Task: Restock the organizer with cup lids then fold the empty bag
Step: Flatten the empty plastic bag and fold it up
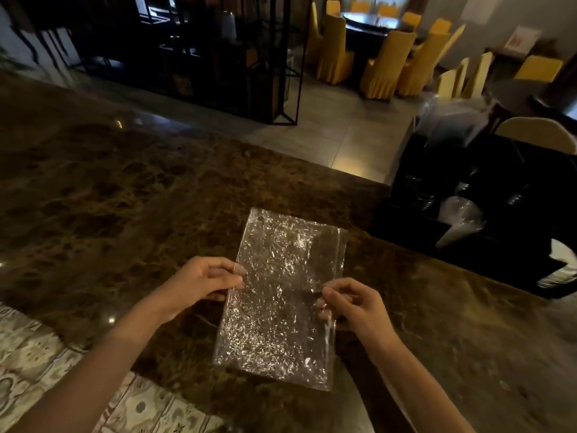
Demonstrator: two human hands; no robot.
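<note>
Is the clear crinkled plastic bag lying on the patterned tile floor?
No, the clear crinkled plastic bag lies flat on the dark brown marble countertop, pinched at its side edges by the left hand and right hand.

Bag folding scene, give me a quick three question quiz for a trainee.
1. True or false: the bag lies flat on the counter.
2. Which hands pinch the bag? A) left only B) right only C) both
3. On which side of the counter is the black organizer?

Key:
1. True.
2. C: left hand on its left edge, right hand on its right edge.
3. The right.
</note>
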